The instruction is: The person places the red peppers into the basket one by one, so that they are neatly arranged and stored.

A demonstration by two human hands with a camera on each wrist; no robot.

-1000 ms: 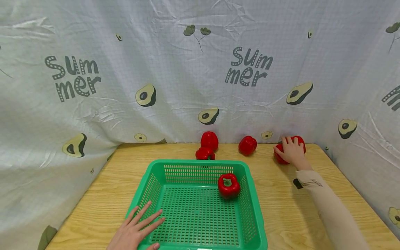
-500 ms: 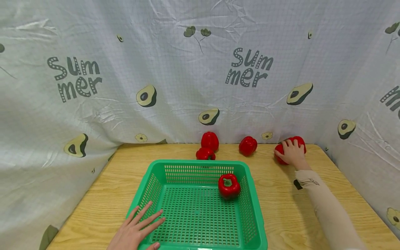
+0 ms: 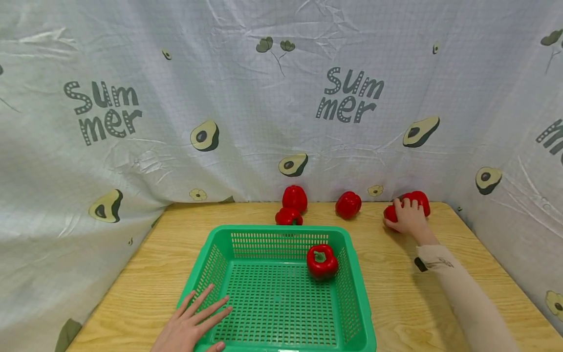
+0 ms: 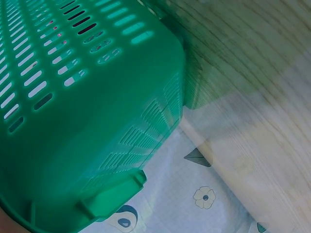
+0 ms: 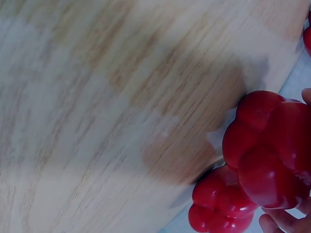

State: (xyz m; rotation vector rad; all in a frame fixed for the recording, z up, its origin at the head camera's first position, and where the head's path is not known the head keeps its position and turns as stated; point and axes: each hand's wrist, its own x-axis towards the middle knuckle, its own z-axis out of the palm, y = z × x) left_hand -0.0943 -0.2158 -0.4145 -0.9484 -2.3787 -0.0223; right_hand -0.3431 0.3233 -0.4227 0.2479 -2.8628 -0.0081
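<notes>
At the table's far right corner, my right hand [image 3: 411, 218] grips a red bell pepper [image 5: 272, 145], with thumb and fingers on opposite sides of it. Right beside it lies another red bell pepper [image 3: 421, 199], partly covered by the hand in the head view. My left hand [image 3: 186, 320] lies with spread, straight fingers over the near left edge of a green plastic basket [image 3: 281, 228]. Inside the basket, near its right wall, a red bell pepper [image 3: 322, 264] sits with its green stem up. The left wrist view shows mostly the basket's outer wall [image 4: 97, 97].
Behind the basket, two red bell peppers [image 3: 294, 198] lie close together. A further red bell pepper [image 3: 348, 205] lies between them and my right hand. A printed cloth [image 3: 246, 98] hangs along the back and sides of the wooden table [image 3: 391, 293].
My right hand has shifted slightly left with the bell pepper, and its fingers curl more around it. The left hand and basket stay in place.
</notes>
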